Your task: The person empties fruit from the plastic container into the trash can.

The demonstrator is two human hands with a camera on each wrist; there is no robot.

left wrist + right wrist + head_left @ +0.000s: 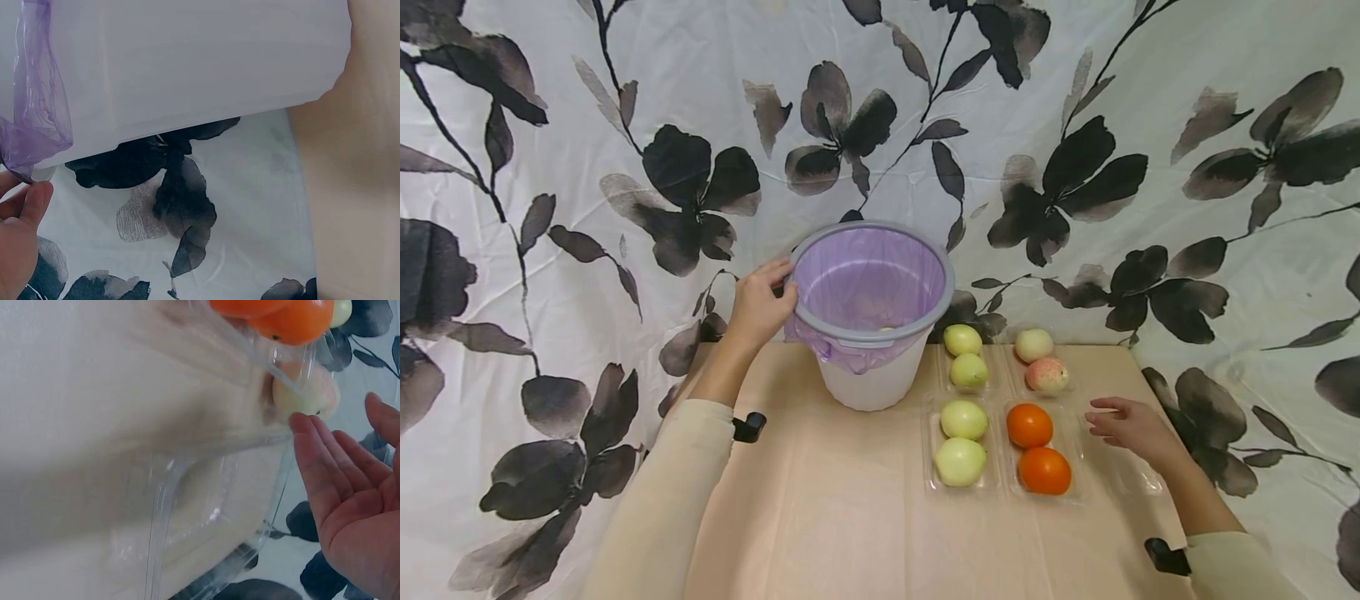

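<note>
The white bucket [874, 385] stood at the back of the counter [820, 508], left of the fruit, its grey rim [949, 287] folded over by a purple liner bag [850, 258]. Of the two hands, the left hand [763, 302] gripped the left side of that rim, thumb and fingers closed on the edge and the bag. The right hand [1129, 429] was held above the right part of the counter, its fingers extended and its thumb apart from them, near a clear tray [161, 512].

Between the bucket and the right hand, four pairs of fruit lay in clear plastic compartments. Two yellow-green fruits [968, 371] sat in the back left one, with two larger pale green fruits [960, 462] in front of them. To their right, two orange fruits [1045, 471] occupied the front compartment; behind these lay a cream-coloured fruit [1033, 345] and a reddish fruit [1047, 377], just beside each other.

A small yellowish patch [887, 328] showed inside the bucket by its front rim, perhaps part of a fruit, though the rim hid most of it. Floral cloth [692, 50] hung behind everything.
</note>
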